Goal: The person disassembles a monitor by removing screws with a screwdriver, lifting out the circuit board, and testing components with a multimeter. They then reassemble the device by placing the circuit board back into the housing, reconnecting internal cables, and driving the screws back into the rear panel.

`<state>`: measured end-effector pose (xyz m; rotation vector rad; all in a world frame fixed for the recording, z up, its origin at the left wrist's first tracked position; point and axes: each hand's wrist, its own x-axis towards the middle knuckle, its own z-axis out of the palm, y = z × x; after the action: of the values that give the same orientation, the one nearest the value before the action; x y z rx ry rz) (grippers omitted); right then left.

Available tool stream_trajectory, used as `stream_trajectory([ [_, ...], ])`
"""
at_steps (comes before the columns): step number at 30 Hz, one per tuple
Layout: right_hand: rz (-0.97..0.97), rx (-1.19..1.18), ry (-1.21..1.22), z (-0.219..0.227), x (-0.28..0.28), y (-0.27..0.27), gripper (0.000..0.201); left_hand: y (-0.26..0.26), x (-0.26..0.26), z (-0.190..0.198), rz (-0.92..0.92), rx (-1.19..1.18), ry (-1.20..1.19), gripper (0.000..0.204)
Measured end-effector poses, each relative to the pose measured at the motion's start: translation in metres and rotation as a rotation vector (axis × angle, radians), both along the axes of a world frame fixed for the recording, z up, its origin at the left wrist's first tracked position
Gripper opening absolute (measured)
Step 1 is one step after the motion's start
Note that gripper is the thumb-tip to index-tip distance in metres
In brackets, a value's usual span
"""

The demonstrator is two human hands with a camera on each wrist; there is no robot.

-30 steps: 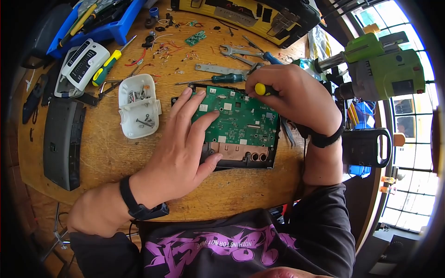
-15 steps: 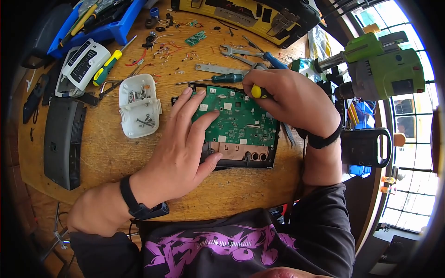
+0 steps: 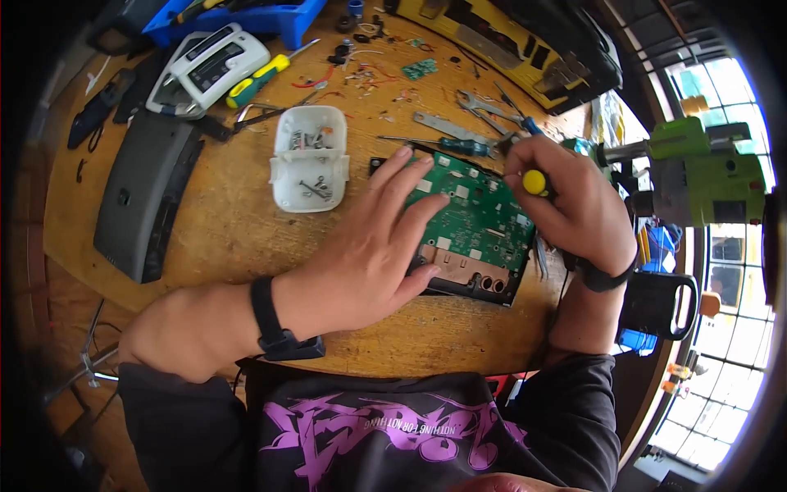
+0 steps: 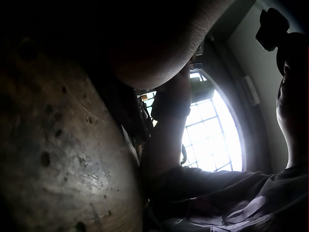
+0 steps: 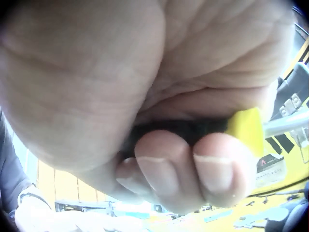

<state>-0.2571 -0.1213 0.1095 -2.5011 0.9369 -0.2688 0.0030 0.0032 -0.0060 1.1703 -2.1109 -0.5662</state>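
A green circuit board (image 3: 479, 217) sits in a black casing (image 3: 505, 297) on the wooden table in the head view, with a copper-coloured plate (image 3: 459, 266) along its near edge. My left hand (image 3: 369, 254) rests spread over the board's left side, fingers fairly straight. At the board's far right corner my right hand (image 3: 578, 201) grips a screwdriver (image 3: 534, 182), its yellow butt end showing. The right wrist view shows fingers (image 5: 166, 174) curled round the dark handle, with a yellow collar and a metal shaft. The screwdriver's tip is hidden in the head view.
Left of the board stands an open white box (image 3: 307, 184) of screws. A dark grey casing (image 3: 143, 201) lies farther left, near a white cable tester (image 3: 215, 70) and a green-yellow screwdriver (image 3: 256, 86). Behind the board are another screwdriver (image 3: 467, 147) and wrenches (image 3: 479, 107). A green drill (image 3: 705, 172) stands right.
The head view has turned, so the table's things appear farther right. My left hand stays on the board. My right hand keeps its grip on the screwdriver, having rolled slightly around it.
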Motion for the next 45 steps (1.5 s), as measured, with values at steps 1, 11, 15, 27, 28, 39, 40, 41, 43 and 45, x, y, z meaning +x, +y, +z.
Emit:
stream_trajectory([
  [1,-0.005,-0.002,0.003,0.003,0.004,0.005,0.025,0.001,-0.001,-0.002,-0.008,-0.018,0.027,0.079],
  [11,0.306,-0.102,0.111,0.018,0.092,0.014,0.030,0.005,-0.001,-0.014,0.020,-0.141,0.088,0.076],
  [15,0.396,-0.118,0.166,0.006,0.135,0.012,0.026,0.007,-0.001,-0.026,-0.025,0.022,-0.033,0.075],
  [27,0.363,-0.124,0.139,-0.009,0.160,0.002,0.028,0.008,0.000,-0.020,0.036,-0.139,0.037,0.075],
  [28,0.331,-0.130,0.123,-0.003,0.154,0.003,0.028,0.008,0.001,-0.018,0.027,-0.107,0.026,0.075],
  [39,-0.364,-0.230,-0.207,-0.003,0.019,0.051,0.014,0.004,-0.001,-0.018,0.012,-0.167,0.095,0.074],
  [40,-0.413,-0.232,-0.210,-0.012,0.003,0.052,0.016,0.004,-0.001,-0.018,0.015,-0.160,0.104,0.074],
  [41,-0.466,-0.233,-0.213,-0.019,-0.007,0.054,0.018,0.004,-0.002,-0.017,0.015,-0.153,0.112,0.075],
  [43,-0.448,-0.236,-0.223,-0.029,-0.022,0.056,0.022,0.003,-0.002,-0.016,0.007,-0.135,0.103,0.076],
  [45,-0.374,-0.228,-0.185,-0.025,-0.032,0.064,0.035,0.000,-0.003,-0.015,0.006,-0.121,0.093,0.082],
])
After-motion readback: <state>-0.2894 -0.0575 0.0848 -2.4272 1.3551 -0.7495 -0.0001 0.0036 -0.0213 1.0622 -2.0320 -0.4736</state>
